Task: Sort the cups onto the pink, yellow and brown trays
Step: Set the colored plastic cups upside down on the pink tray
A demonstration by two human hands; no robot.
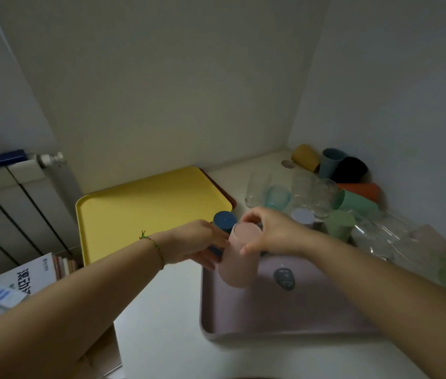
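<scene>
My right hand (274,231) grips a pale pink cup (239,258) near its rim, upside down over the far left corner of the pink tray (284,318). My left hand (197,246) holds a dark blue cup (224,222) just left of it, beside the yellow tray (139,212). The brown tray (230,199) lies under the yellow one, only its right edge showing. Several more cups stand or lie in the far right corner: yellow (305,157), grey-blue (331,161), black (350,169), orange (361,190), green (356,203), and clear glasses (309,192).
A dark oval sticker (284,279) sits on the pink tray. Books (16,283) are stacked at the lower left beside a white radiator (16,203). Walls close in at the back and right. More clear glasses (377,239) lie near the right wall.
</scene>
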